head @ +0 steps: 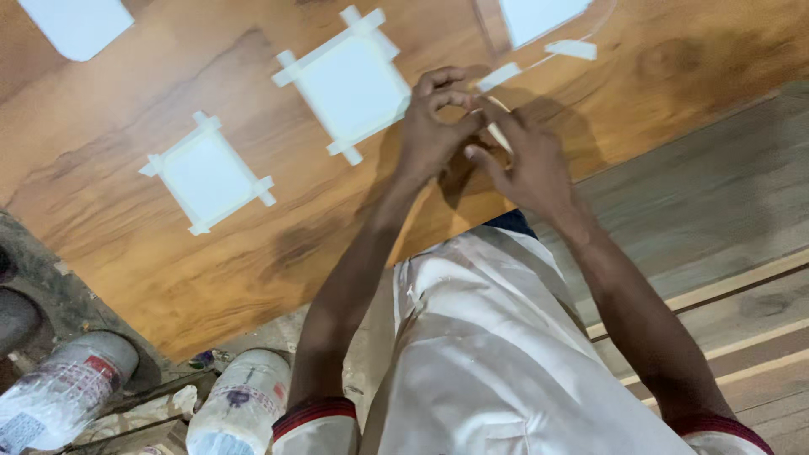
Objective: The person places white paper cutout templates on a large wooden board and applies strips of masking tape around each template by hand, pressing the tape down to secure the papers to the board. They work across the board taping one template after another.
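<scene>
My left hand (434, 126) and right hand (527, 164) meet over the near edge of the wooden board (278, 244), fingertips almost touching each other. The left hand's fingers are curled in tight, thumb and forefinger pinched together around something small between the two hands. The right hand is half closed, its fingers bent toward the left, and a thin pale strip (497, 131) shows between the two hands at the fingertips; I see it only in part, so I cannot tell how long it is or which hand carries most of the hold. Both hands look closed on that strip.

Just beside the left hand, touching its knuckles in this view, a white square frame (350, 82) lies flat on the board, with strip ends sticking out at its corners. A second white square frame (208, 173) of the same build lies well apart to the left. Two loose white strip pieces (573, 49) rest on the board beyond the right hand, near a white sheet (539, 17) at the top edge. Another white sheet (76, 25) sits at the top left corner.

Below the board, my white garment (480, 354) fills the middle, and two plastic containers (236, 404) lie on the ground at lower left.
</scene>
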